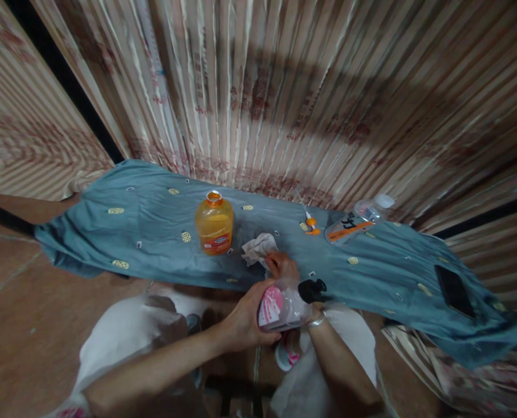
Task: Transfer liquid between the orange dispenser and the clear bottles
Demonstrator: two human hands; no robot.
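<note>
My left hand (248,316) is wrapped round a clear pump bottle (290,307) with a pink and white label. The bottle lies tilted on its side above my lap, its black pump head (312,289) pointing right. Just beyond it, my right hand (283,266) has its fingers closed on a crumpled white tissue (258,248) at the front of the cloth-covered bench. The bottle hides part of my right hand and wrist. To the left of the tissue stands an orange bottle (215,225) of amber liquid, without a top.
An orange pump top (311,224) with a thin tube lies on the blue-green cloth (154,220). Right of it, a clear bottle (355,220) with a white cap lies tilted. A black phone (454,290) rests near the right end. Striped curtain (250,104) hangs close behind.
</note>
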